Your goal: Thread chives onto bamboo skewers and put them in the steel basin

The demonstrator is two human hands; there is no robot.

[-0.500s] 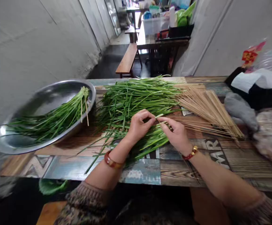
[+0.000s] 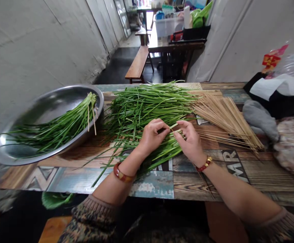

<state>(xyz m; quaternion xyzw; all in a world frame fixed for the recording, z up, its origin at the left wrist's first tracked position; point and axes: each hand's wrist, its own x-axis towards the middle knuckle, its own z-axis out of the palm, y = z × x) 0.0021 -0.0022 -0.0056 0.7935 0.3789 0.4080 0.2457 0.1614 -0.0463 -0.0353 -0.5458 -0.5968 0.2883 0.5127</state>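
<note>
In the head view my left hand is closed in a pinch on a thin garlic chive stalk, over the near part of the chive pile. My right hand is just to its right. Its thumb and index finger are apart around the pale chive end; whether they touch it I cannot tell. Beneath and beyond both hands lies the large pile of garlic chives. Bamboo skewers are fanned out to the right of the pile, some running close to my right hand.
A steel basin at the left holds a bunch of skewered chives. At the right are a grey cloth-like bundle and a clear bag of pale pieces. A bench and another table stand beyond the patterned table.
My right thumb and index finger have spread apart from their pinch near the chive end. My left hand has stayed nearly in place, still pinching.
</note>
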